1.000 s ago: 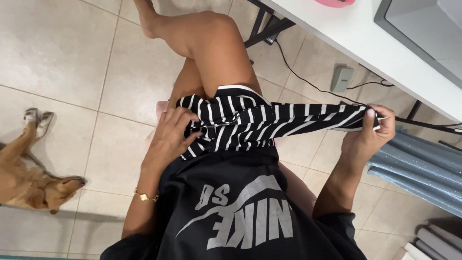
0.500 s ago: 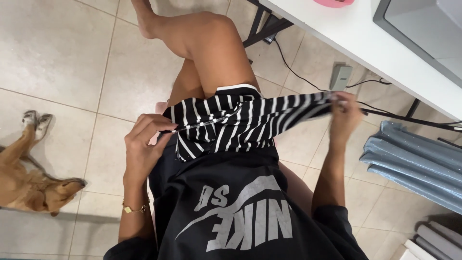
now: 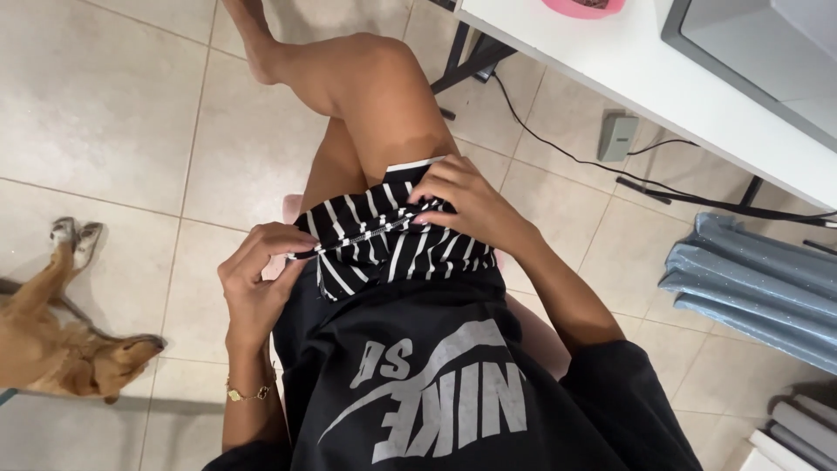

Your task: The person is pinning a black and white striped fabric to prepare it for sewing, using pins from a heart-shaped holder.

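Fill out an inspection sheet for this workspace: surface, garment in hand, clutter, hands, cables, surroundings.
Surface: the person's lap, covered by a black printed shirt; pale tiled floor below.
Job's things: black-and-white striped garment, bunched on the lap.
Clutter: folded blue-grey fabric on the floor at right.
Hands: left hand pinches the garment's left edge; right hand presses its top edge.
Cables: black cable runs across the floor to a grey adapter.
Surroundings: white table with a pink dish; brown dog lying at left.
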